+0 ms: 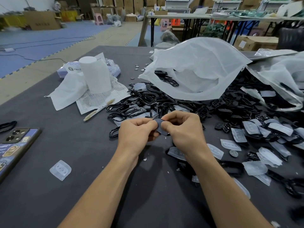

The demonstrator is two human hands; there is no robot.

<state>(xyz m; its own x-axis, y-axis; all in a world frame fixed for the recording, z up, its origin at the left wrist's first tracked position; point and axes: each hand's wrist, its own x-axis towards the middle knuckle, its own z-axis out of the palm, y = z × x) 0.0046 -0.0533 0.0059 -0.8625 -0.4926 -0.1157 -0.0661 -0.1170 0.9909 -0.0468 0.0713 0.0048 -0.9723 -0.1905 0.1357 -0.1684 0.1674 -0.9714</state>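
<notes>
Both hands meet above the middle of the dark grey table [82,186]. My left hand [134,132] and my right hand [184,129] pinch one small dark flat plastic piece [159,127] between thumbs and fingertips. Just beyond the hands lies a pile of black plastic frames [141,104]. Several translucent white button pads [230,144] lie mixed with black parts to the right. One translucent pad [60,170] lies alone at the left front.
A phone [14,145] lies at the left edge. A tissue roll [96,74] stands on a paper form [98,99] with a pen [98,110]. A large white plastic bag [194,69] lies open behind the pile. A coin [233,153] rests at the right.
</notes>
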